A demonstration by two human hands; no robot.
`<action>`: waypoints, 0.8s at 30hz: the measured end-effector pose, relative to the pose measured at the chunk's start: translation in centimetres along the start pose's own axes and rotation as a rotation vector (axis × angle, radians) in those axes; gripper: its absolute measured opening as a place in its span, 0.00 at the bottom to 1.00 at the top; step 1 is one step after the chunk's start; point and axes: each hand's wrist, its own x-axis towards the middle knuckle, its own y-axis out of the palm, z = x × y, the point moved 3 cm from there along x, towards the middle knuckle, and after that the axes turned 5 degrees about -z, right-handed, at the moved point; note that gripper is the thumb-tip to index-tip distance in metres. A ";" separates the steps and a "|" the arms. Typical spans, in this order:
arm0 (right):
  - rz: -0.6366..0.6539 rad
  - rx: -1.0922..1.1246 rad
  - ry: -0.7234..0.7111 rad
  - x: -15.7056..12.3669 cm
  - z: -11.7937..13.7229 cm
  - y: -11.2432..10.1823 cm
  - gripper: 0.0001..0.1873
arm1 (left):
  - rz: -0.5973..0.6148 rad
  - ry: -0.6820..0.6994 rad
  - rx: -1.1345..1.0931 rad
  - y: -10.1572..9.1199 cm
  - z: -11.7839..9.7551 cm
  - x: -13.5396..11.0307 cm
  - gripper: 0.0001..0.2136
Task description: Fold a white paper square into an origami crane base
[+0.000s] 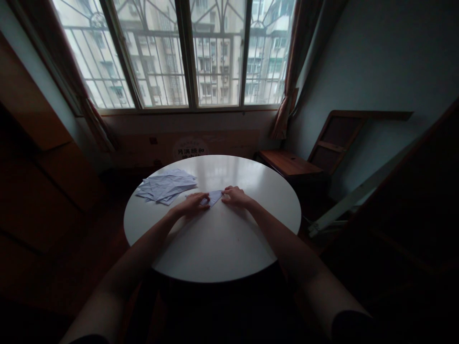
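A small piece of folded white paper [215,196] lies on the round white table [222,248] between my two hands. My left hand [193,203] rests at its left side, with the thumb and fingers closed on that edge. At the right corner, my right hand [234,196] pinches the paper between thumb and fingers. Part of the paper's left end is hidden under my left hand. Beyond and to the left of my left hand lies a loose pile of white paper sheets [167,184], overlapping at uneven angles.
Behind the table, a long cardboard box [229,141] stands under the barred window [215,67]. A wooden chair [290,165] is at the back right. A pale slanted board [344,205] leans near the right wall. Wooden cabinets [32,95] line the left.
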 end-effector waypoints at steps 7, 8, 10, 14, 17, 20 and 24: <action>0.001 -0.001 0.006 -0.1 0.2 -0.2 0.25 | 0.005 -0.017 -0.006 -0.1 -0.2 -0.1 0.17; 0.003 -0.002 0.011 -0.1 0.3 -0.2 0.25 | 0.003 -0.020 -0.007 -0.1 -0.1 -0.1 0.17; 0.003 -0.003 0.015 -0.1 0.3 -0.3 0.25 | -0.002 -0.018 -0.010 -0.1 -0.1 0.0 0.17; 0.009 -0.007 0.004 -0.1 0.3 -0.3 0.25 | -0.005 -0.004 -0.009 -0.1 -0.2 0.0 0.17; 0.016 -0.016 0.011 -0.1 0.3 -0.3 0.25 | -0.002 -0.010 0.001 -0.1 -0.2 0.0 0.17; 0.019 -0.013 0.013 -0.2 0.4 -0.4 0.26 | 0.002 -0.015 0.000 -0.2 -0.2 0.0 0.17; 0.007 -0.004 0.009 -0.4 0.6 -0.6 0.25 | 0.009 -0.009 0.002 -0.1 -0.1 0.0 0.17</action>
